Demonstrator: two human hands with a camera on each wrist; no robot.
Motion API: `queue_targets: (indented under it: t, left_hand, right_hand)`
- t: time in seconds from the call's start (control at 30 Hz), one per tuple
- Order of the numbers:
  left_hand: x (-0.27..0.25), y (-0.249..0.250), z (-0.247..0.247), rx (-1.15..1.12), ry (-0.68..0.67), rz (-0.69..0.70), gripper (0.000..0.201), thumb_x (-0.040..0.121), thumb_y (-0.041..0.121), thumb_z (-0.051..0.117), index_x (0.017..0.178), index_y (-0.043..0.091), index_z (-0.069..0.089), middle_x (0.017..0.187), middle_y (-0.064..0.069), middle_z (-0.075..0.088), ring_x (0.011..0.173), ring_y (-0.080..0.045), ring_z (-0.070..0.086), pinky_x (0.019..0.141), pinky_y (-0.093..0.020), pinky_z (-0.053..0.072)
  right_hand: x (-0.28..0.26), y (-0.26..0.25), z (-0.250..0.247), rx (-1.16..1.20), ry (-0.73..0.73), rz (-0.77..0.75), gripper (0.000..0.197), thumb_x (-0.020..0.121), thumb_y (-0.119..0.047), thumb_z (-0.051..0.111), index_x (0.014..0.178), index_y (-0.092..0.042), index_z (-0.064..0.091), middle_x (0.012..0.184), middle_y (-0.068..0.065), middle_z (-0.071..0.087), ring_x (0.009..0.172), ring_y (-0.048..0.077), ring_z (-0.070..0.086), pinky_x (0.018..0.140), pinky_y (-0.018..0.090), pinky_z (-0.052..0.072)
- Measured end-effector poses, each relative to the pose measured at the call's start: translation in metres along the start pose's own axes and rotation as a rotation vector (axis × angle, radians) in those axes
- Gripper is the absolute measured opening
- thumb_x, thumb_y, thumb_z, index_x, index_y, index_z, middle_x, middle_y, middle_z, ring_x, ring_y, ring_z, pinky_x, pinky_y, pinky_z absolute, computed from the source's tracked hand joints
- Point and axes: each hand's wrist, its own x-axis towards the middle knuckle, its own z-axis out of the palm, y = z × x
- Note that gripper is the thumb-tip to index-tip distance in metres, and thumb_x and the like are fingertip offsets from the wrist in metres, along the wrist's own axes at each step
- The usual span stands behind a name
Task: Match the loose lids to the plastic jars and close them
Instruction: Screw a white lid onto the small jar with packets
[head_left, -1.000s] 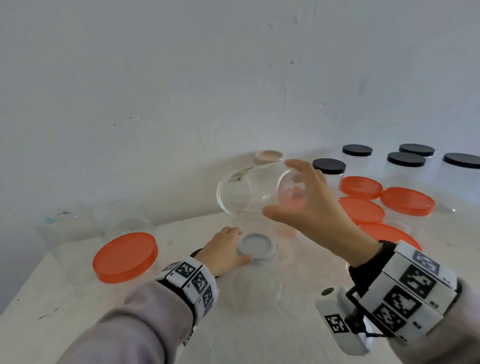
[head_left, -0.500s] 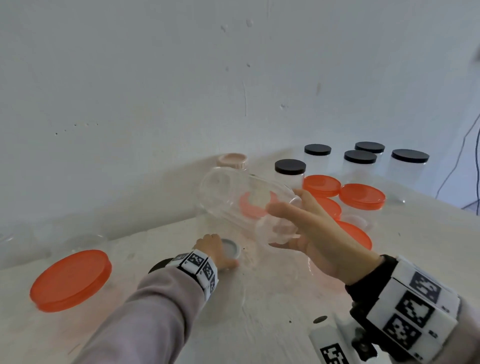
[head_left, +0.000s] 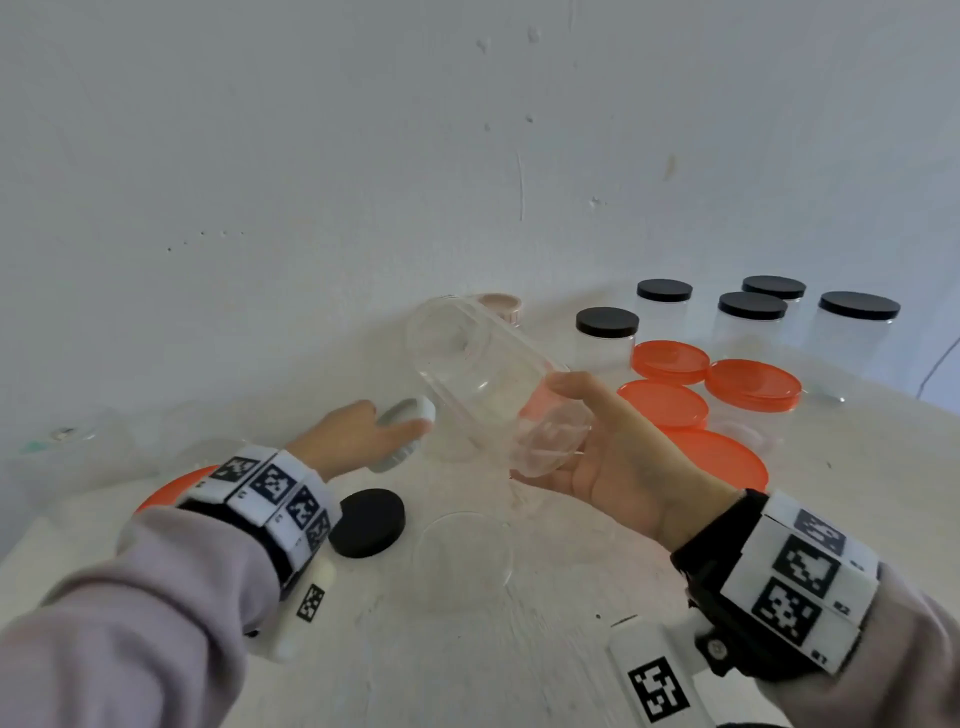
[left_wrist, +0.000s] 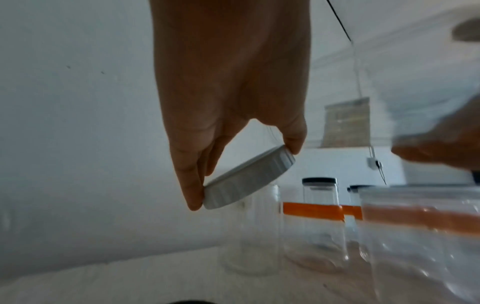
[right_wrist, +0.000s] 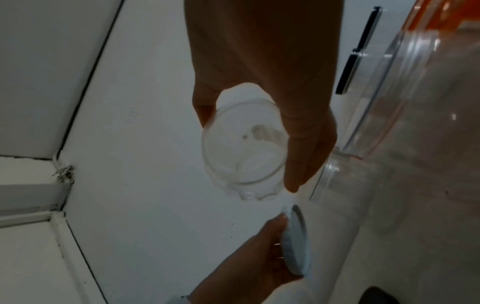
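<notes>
Clear round plastic jar (head_left: 488, 374) tilted mid-frame, gripped by right hand (head_left: 618, 457) | grey ribbed round lid (left_wrist: 249, 178) pinched edgewise by left hand (left_wrist: 231, 86), centre-left

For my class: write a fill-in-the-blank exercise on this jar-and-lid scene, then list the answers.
1. The left hand pinches a ____ lid.
2. The right hand holds a clear jar that has ____ lid on it.
3. The loose lid lying on the table near the left wrist is ____.

Answers: grey; no; black

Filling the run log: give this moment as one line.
left hand: pinches grey lid | right hand: holds clear jar tilted | lid: not on jar
</notes>
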Motion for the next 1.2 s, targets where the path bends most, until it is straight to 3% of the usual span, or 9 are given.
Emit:
queue_targets:
  t: [0.13, 0.27, 0.4, 0.5, 0.7, 0.83, 0.93, 1.07, 1.2]
  left_hand:
    - [-0.011, -0.018, -0.030, -0.136, 0.100, -0.053, 0.090, 0.081, 0.075, 0.044, 0.130, -0.001, 0.049, 0.128, -0.017, 0.057, 0.114, -0.031, 0.056, 0.095, -0.039, 0.046]
    - [-0.031, -0.030, -0.052, -0.407, 0.175, 0.008, 0.064, 0.083, 0.068, 0.050, 0.086, 0.004, 0.060, 0.089, -0.012, 0.065, 0.084, -0.027, 0.063, 0.100, -0.046, 0.048]
    - [-0.056, -0.038, -0.069, -0.475, 0.201, 0.046, 0.061, 0.084, 0.067, 0.050, 0.068, 0.008, 0.056, 0.075, -0.009, 0.059, 0.075, -0.023, 0.057, 0.100, -0.048, 0.047]
    - [-0.070, -0.046, -0.078, -0.488, 0.216, 0.059, 0.066, 0.081, 0.068, 0.051, 0.083, 0.003, 0.062, 0.088, -0.012, 0.064, 0.084, -0.025, 0.060, 0.101, -0.050, 0.047]
    - [-0.087, -0.061, -0.092, -0.442, 0.283, 0.025, 0.114, 0.060, 0.088, 0.053, 0.130, -0.002, 0.051, 0.119, -0.019, 0.061, 0.112, -0.030, 0.059, 0.103, -0.045, 0.045]
    - [-0.091, -0.071, -0.097, -0.437, 0.320, 0.021, 0.115, 0.057, 0.088, 0.052, 0.134, 0.002, 0.048, 0.121, -0.009, 0.062, 0.114, -0.023, 0.058, 0.105, -0.043, 0.044]
    - [-0.095, -0.073, -0.096, -0.425, 0.351, 0.030, 0.109, 0.060, 0.085, 0.053, 0.134, 0.005, 0.048, 0.115, -0.001, 0.062, 0.110, -0.018, 0.059, 0.101, -0.040, 0.046]
    - [-0.102, -0.068, -0.094, -0.403, 0.366, 0.032, 0.109, 0.059, 0.078, 0.050, 0.145, 0.013, 0.036, 0.101, 0.019, 0.053, 0.098, -0.007, 0.055, 0.073, -0.020, 0.039]
    - [-0.106, -0.066, -0.090, -0.353, 0.369, 0.054, 0.109, 0.058, 0.079, 0.049, 0.146, 0.016, 0.034, 0.117, 0.011, 0.050, 0.104, -0.009, 0.050, 0.065, -0.015, 0.035]
  right_hand:
    - [0.002, 0.010, 0.012, 0.021, -0.161, 0.109, 0.068, 0.062, -0.027, 0.080, 0.124, -0.007, 0.061, 0.110, 0.015, 0.069, 0.095, 0.031, 0.066, 0.089, 0.049, 0.053]
    - [0.009, 0.028, 0.025, 0.035, -0.180, 0.200, 0.081, 0.060, -0.031, 0.083, 0.131, -0.006, 0.055, 0.117, 0.021, 0.057, 0.101, 0.030, 0.053, 0.089, 0.048, 0.052]
    - [0.014, 0.050, 0.035, -0.134, -0.262, 0.213, 0.045, 0.067, -0.030, 0.076, 0.107, -0.011, 0.068, 0.091, 0.008, 0.064, 0.080, 0.021, 0.061, 0.080, 0.037, 0.050]
    - [0.017, 0.065, 0.048, -0.326, -0.373, 0.233, 0.007, 0.070, -0.016, 0.076, 0.075, -0.021, 0.075, 0.080, 0.000, 0.066, 0.073, 0.013, 0.063, 0.085, 0.036, 0.050]
    - [0.033, 0.096, 0.069, -0.623, -0.338, 0.228, 0.080, 0.055, -0.017, 0.087, 0.121, -0.014, 0.043, 0.112, 0.004, 0.056, 0.102, 0.016, 0.061, 0.085, 0.030, 0.054]
    - [0.039, 0.106, 0.076, -0.725, -0.390, 0.231, 0.077, 0.065, -0.012, 0.087, 0.123, -0.021, 0.037, 0.119, 0.001, 0.049, 0.108, 0.015, 0.054, 0.080, 0.027, 0.052]
    - [0.045, 0.111, 0.078, -0.811, -0.407, 0.208, 0.083, 0.064, -0.012, 0.088, 0.127, -0.020, 0.036, 0.126, 0.004, 0.048, 0.116, 0.021, 0.051, 0.095, 0.036, 0.050]
    - [0.050, 0.115, 0.078, -0.974, -0.401, 0.146, 0.109, 0.056, -0.016, 0.093, 0.140, -0.020, 0.023, 0.135, 0.002, 0.041, 0.125, 0.022, 0.042, 0.108, 0.043, 0.039]
    - [0.052, 0.119, 0.077, -1.020, -0.442, 0.112, 0.118, 0.054, -0.016, 0.094, 0.143, -0.023, 0.018, 0.138, 0.000, 0.039, 0.128, 0.019, 0.041, 0.109, 0.041, 0.037]
